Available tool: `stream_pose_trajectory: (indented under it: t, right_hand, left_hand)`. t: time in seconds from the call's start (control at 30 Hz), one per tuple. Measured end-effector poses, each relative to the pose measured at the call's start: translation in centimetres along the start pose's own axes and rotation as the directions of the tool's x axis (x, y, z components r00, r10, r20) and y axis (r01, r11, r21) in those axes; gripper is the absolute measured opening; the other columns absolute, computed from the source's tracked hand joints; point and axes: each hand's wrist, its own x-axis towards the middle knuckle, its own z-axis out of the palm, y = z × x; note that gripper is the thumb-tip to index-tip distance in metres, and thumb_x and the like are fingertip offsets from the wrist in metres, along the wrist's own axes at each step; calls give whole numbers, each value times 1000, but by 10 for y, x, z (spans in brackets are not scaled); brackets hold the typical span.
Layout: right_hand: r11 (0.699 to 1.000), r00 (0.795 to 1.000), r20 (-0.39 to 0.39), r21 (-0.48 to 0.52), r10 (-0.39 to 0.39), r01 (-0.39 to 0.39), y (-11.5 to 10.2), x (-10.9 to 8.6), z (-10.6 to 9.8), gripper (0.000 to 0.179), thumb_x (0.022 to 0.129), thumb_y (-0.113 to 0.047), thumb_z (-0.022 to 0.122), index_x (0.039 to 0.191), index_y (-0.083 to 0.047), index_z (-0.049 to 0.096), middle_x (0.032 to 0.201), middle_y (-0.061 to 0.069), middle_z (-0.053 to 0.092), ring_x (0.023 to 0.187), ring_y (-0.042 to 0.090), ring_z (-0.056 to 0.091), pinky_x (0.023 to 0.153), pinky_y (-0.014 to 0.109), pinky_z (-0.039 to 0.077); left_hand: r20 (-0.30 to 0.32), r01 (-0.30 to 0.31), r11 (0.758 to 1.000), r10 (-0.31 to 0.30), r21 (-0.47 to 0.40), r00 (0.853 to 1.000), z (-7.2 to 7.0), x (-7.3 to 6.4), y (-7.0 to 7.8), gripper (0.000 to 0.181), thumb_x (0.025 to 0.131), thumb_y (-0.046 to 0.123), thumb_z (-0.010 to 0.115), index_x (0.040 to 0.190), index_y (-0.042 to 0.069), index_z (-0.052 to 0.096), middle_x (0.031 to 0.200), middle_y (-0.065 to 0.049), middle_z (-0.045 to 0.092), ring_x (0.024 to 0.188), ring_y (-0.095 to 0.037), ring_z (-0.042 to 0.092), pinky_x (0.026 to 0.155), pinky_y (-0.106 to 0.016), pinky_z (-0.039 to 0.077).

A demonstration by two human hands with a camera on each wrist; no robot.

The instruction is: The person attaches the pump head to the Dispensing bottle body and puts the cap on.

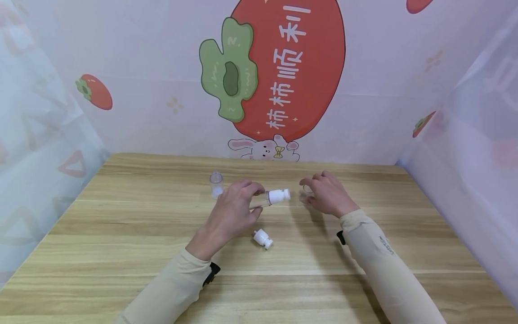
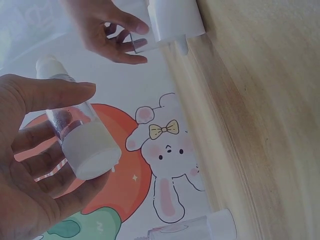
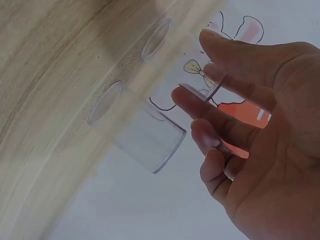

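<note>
My left hand (image 1: 232, 207) grips a small clear bottle (image 2: 92, 150) round its body, thumb on one side and fingers on the other. The bottle lies tilted in the air, its white pump head (image 1: 277, 196) pointing right. Over the table to the right, my right hand (image 1: 328, 195) has thumb and fingers on opposite sides of a clear cap (image 3: 156, 37), low at the tabletop. Beside it stands a second clear cap (image 3: 145, 135), a transparent cylinder. A loose white pump head (image 1: 263, 238) lies on its side in front of the left hand.
Behind the left hand, another clear bottle (image 1: 216, 184) with a white bottom stands upright without a pump head. The wooden table (image 1: 121, 252) meets a printed cloth backdrop (image 1: 154, 126) at the back, and cloth hangs along both sides.
</note>
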Motion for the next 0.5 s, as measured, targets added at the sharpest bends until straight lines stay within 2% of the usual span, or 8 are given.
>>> stream_pose_trajectory:
  t: [0.33,0.5]
  right_hand:
    - [1000,1000,18,-2,25,-25,-2,3,-1,27,88,-14,77,114,-7,74,96,11,71,90,30,53,84,44,45]
    - [999,999,25,18,40,-40,-3,3,-2,30,88,-19,80,114,-7,73,99,12,71,93,31,55,86,47,46]
  left_hand:
    - [10,5,1000,-5,0,1000,0,0,0,34,74,1,86,105,5,74,101,-7,72,88,-24,66,72,-39,56]
    - [15,11,1000,-11,-6,1000,0,0,0,34,75,1,86,106,4,74,102,-7,72,88,-24,66,72,-39,56]
